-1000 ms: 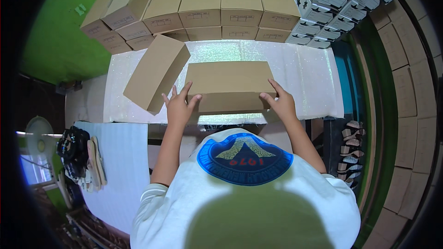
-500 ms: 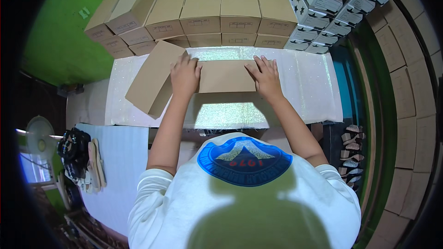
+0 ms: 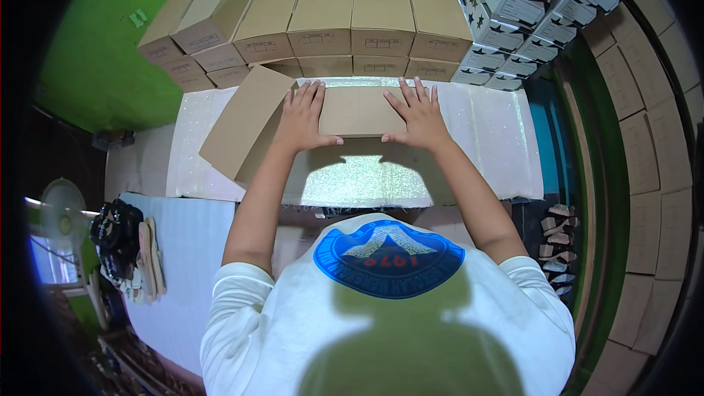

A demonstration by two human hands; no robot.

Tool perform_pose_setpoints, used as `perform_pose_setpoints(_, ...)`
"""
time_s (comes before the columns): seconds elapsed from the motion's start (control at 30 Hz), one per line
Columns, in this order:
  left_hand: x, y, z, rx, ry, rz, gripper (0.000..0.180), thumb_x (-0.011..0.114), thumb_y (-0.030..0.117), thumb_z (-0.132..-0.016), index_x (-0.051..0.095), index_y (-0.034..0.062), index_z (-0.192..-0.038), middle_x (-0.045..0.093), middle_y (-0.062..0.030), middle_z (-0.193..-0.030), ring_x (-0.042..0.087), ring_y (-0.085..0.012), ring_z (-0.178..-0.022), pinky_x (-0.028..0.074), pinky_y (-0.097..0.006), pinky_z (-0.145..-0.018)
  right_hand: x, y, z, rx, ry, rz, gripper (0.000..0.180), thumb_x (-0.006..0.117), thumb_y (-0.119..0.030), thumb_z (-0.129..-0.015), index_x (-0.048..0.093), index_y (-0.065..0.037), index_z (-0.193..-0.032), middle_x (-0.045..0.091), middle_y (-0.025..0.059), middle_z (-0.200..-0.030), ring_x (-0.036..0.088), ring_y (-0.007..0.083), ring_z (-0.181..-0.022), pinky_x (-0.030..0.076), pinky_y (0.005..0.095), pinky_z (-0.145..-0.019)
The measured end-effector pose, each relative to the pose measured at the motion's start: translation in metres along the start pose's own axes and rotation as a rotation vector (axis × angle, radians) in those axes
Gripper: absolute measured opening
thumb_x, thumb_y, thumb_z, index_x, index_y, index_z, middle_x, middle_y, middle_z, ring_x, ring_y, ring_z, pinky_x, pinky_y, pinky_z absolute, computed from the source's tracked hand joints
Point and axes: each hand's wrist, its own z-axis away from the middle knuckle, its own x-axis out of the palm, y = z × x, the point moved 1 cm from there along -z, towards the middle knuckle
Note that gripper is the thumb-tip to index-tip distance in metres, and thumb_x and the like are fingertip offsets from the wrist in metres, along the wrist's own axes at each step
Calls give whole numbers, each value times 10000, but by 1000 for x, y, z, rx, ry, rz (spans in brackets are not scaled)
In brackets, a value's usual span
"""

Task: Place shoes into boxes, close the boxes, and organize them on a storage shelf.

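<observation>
Brown box (image 3: 356, 111) beneath both hands (image 3: 419, 123)

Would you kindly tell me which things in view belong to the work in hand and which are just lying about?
Seemingly in use:
Box under left hand and right hand
White table cover
Perhaps the angled box

Seemingly just about:
Fan
Star-patterned boxes
</observation>
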Motion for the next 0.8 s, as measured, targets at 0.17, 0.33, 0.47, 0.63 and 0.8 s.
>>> perform_pose_setpoints(0.17,0,6,4,-43,-18,-51,1171,635,698,-499,226,29,-1368,306,-136,-1375,245,-290,-1297,178,-553,-1031,-5,-4,3,13,-49,18,969,510,-792,-547,312,-307,-1362,166,132,-1456,122,369,-1337,78,631,-1011)
perform_pose_setpoints(0.33,-4,14,15,-48,-19,-74,1153,667,645,-504,216,31,-1370,287,-130,-1385,235,-294,-1302,179,-566,-1025,-22,-14,13,45,-180,45,949,693,-548,-576,245,-322,-1382,144,115,-1460,128,361,-1336,96,640,-1007)
perform_pose_setpoints(0.47,-8,18,31,-41,-35,-78,1105,738,470,-490,214,40,-1363,278,-143,-1375,218,-316,-1306,179,-569,-1026,-32,-23,25,52,-225,67,950,730,-369,-570,236,-333,-1381,152,109,-1457,142,358,-1333,115,643,-1005)
perform_pose_setpoints(0.63,-30,27,41,-87,-112,-105,1062,775,331,-459,245,141,-1358,282,-130,-1372,217,-323,-1305,168,-589,-1028,-37,-30,39,39,-159,20,936,752,-219,-547,289,-331,-1352,217,107,-1423,204,344,-1307,170,634,-999)
perform_pose_setpoints(0.8,-32,38,53,-198,-87,-161,1056,797,302,-434,280,249,-1353,323,-109,-1340,239,-307,-1298,150,-609,-1023,-35,-37,50,17,-72,4,892,749,-193,-553,331,-319,-1331,297,102,-1366,271,330,-1258,190,635,-988)
